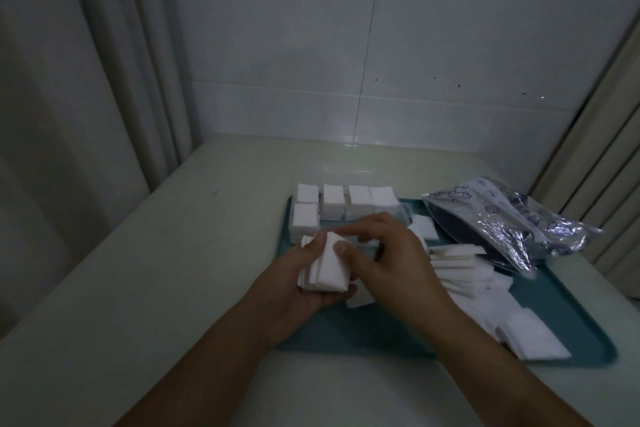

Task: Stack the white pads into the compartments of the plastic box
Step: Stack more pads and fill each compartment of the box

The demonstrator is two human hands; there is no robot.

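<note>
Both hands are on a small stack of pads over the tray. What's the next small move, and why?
Probably square the stack of pads held by the left hand and right hand: its layers look fanned, and the plastic box compartments are narrow.

Plastic box (403,215) front compartments hidden behind right hand (388,253).
</note>
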